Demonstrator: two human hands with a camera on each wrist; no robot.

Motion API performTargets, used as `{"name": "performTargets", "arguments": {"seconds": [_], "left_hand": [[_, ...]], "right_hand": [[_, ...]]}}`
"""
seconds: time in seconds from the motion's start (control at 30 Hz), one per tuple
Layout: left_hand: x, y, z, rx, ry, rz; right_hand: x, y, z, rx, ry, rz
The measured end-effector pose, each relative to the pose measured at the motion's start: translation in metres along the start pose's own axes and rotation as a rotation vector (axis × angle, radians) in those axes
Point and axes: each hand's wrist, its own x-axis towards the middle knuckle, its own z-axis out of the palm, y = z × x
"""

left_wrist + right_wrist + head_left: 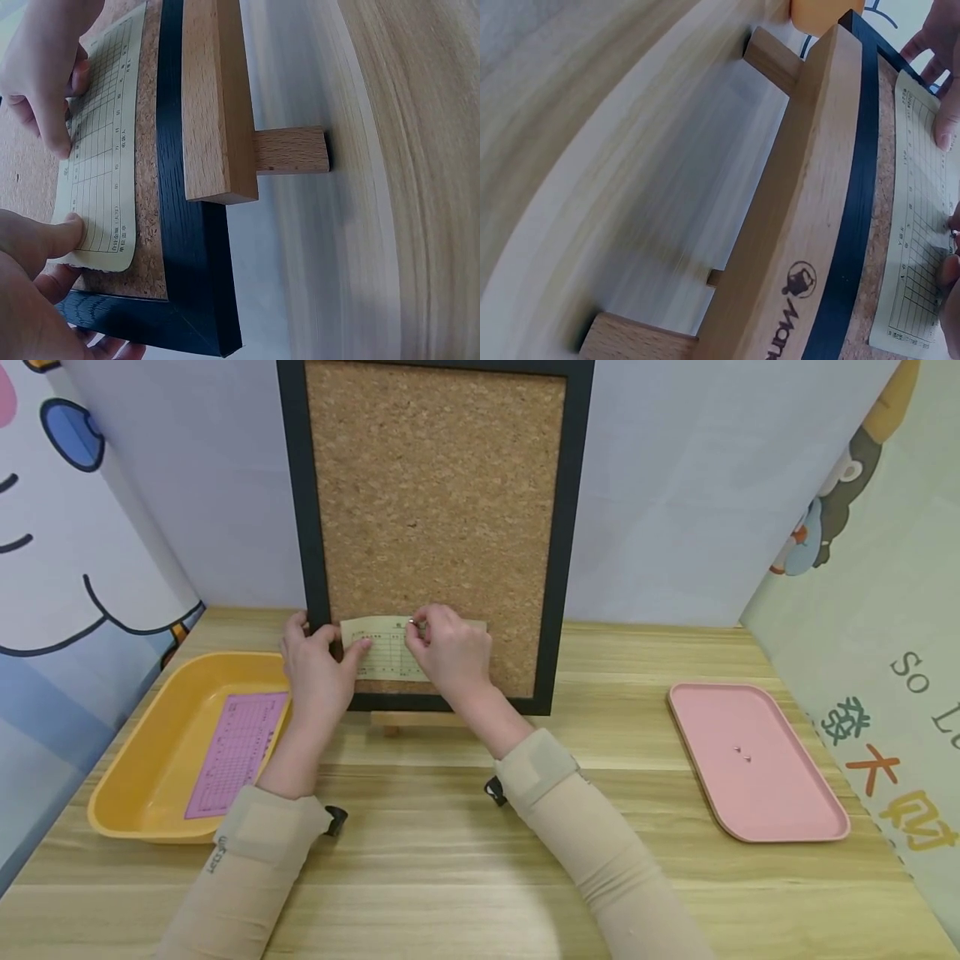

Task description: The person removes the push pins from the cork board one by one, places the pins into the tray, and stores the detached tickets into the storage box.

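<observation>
A pale yellow receipt slip (pixel 386 652) lies against the lower part of the cork board (pixel 442 485), its printed grid facing out. My left hand (pixel 318 668) holds the slip's left end, thumb on its front; in the left wrist view its other fingers reach around the black frame (pixel 199 270). At the slip's upper edge, my right hand (pixel 453 647) pinches a small shiny push pin (pixel 412 622) between thumb and fingertips. The right hand covers part of the slip in the head view.
A wooden stand (pixel 217 105) supports the board on the table (pixel 420 860). To the left, a yellow bin (pixel 142 793) holds a purple printed slip (pixel 236 752). A pink tray (pixel 757 718) with two small shiny pins (pixel 742 754) stands to the right.
</observation>
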Motion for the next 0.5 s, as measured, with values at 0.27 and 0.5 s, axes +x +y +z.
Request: {"name": "performTargets", "arguments": {"seconds": [0.27,0.5], "left_hand": [[-0.0001,0.0001,0.0004,-0.010,0.003,0.007],[0.0000,0.0000,-0.0001,-0.019,0.008,0.009]], "right_hand": [[0.0003,0.0018,0.0017,0.013,0.018,-0.040],[-0.0006,0.0020,0.0012,0.037,0.015,-0.024]]}}
